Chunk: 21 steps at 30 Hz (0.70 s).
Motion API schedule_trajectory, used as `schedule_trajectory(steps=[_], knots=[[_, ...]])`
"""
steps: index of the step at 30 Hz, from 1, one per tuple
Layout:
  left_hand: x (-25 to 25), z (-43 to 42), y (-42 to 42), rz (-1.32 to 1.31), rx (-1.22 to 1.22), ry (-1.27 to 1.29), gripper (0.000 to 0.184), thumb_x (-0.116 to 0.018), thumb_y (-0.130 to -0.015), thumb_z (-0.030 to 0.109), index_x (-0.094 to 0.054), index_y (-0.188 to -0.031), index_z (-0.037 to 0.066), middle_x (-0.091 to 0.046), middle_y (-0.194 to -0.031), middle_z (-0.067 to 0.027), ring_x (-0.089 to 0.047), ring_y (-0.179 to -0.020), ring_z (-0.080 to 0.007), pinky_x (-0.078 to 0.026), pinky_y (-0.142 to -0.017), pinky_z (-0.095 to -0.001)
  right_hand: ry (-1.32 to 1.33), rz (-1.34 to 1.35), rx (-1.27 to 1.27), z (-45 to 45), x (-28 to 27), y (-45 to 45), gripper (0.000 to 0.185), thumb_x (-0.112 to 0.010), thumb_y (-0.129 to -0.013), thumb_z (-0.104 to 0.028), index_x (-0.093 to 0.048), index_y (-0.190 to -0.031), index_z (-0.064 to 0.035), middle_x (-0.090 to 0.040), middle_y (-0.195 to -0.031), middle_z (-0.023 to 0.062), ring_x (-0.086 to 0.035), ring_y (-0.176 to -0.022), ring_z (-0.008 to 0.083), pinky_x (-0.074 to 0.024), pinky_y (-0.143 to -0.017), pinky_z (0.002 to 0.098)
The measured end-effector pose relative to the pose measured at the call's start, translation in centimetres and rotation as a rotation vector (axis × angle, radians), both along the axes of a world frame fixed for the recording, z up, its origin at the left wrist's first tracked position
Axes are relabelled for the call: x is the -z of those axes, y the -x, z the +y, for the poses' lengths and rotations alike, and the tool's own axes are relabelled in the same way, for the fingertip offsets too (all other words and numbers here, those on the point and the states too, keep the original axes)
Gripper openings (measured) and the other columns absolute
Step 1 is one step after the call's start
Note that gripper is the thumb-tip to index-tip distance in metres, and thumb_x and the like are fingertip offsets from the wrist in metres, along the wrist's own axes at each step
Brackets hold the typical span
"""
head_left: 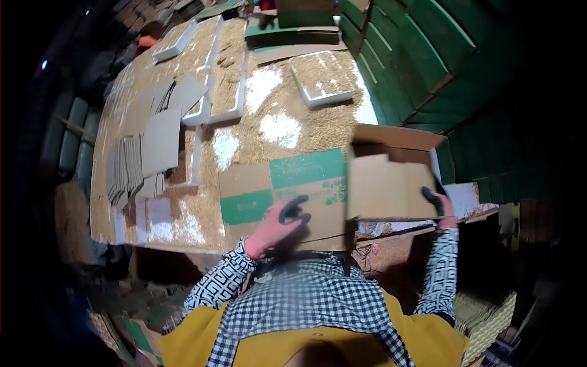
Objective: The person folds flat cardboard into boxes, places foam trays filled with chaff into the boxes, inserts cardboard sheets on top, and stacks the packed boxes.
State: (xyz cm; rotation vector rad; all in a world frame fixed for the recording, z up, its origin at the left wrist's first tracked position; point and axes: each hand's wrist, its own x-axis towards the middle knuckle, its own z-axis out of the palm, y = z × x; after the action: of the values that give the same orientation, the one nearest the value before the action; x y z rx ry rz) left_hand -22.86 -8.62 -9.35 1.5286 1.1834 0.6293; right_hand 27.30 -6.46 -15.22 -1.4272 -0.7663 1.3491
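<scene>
Probably positioning carton [388,186] gripped in right hand [442,205], with loosely open left hand [279,229] over printed cardboard [247,183] leftward; likely needs steadying next

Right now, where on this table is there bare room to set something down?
Bare white tabletop patches, ringed by tan litter, show between the long white tray and the square white tray, beyond the green-and-brown cardboard. Crowded: left, grey cardboard sheets; near right, the open brown cardboard box.
</scene>
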Motion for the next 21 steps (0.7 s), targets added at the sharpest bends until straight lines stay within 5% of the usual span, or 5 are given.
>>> schedule_trajectory(steps=[7, 9, 11, 14, 21], knots=[[10.4, -0.2, 10.6, 1.195, -0.591, 0.003, 0.107, -0.075, -0.068, 0.054, -0.027, -0.139, -0.009, -0.033, -0.142, -0.0279, -0.03, -0.133, -0.0419, -0.024, -0.109, -0.0514, 0.114, -0.593, -0.079, 4.5, 4.3, -13.8, 0.051, -0.058, -0.092, -0.027, -0.046, -0.133, 0.0009, -0.054, -0.128, 0.0183, -0.059, -0.108, 0.0284, -0.0492, -0.09, 0.0369], [11.2, -0.3, 13.2, 1.059, -0.718, 0.255, 0.102, -0.077, -0.069, 0.045, -0.027, -0.139, -0.009, -0.034, -0.141, -0.0281, -0.033, -0.131, -0.0403, -0.029, -0.107, -0.0483, -0.059, -0.867, 0.009, 4.9, 4.4, -14.1, 0.049, -0.056, -0.094, -0.031, -0.049, -0.131, 0.0007, -0.053, -0.13, 0.0177, -0.058, -0.109, 0.0287, -0.0483, -0.09, 0.0376], [11.6, 0.1, 15.7, 0.102, -0.495, 0.443, 0.099, -0.078, -0.07, 0.035, -0.024, -0.14, -0.01, -0.036, -0.139, -0.0297, -0.036, -0.13, -0.0397, -0.033, -0.107, -0.0427, -0.038, -0.545, 0.405, 2.6, -7.1, 1.7, 0.048, -0.061, -0.091, -0.032, -0.054, -0.128, -0.0026, -0.059, -0.121, 0.0169, -0.057, -0.109, 0.0219, -0.0436, -0.095, 0.0338], [16.4, -1.2, 17.1, 0.588, -0.742, 0.078, 0.105, -0.079, -0.071, 0.03, -0.014, -0.145, -0.006, -0.028, -0.143, -0.0315, -0.036, -0.131, -0.04, -0.035, -0.106, -0.0402, 0.192, -0.583, -0.477, 1.4, -2.9, 16.6, 0.064, -0.066, -0.083, -0.037, -0.047, -0.133, -0.003, -0.061, -0.111, 0.0154, -0.06, -0.097, 0.0235, -0.0467, -0.089, 0.0343], [7.4, -10.8, 14.4, 0.961, -0.023, 0.147, 0.118, -0.079, -0.061, 0.051, -0.014, -0.149, 0.007, -0.023, -0.141, -0.038, -0.028, -0.132, -0.0502, -0.03, -0.109, -0.049, 0.255, -1.238, -0.527, -3.9, 4.6, 30.1, 0.097, -0.065, -0.077, -0.057, -0.022, -0.148, -0.0051, -0.03, -0.138, 0.0411, -0.032, -0.127, 0.0563, -0.0292, -0.106, 0.0545]])
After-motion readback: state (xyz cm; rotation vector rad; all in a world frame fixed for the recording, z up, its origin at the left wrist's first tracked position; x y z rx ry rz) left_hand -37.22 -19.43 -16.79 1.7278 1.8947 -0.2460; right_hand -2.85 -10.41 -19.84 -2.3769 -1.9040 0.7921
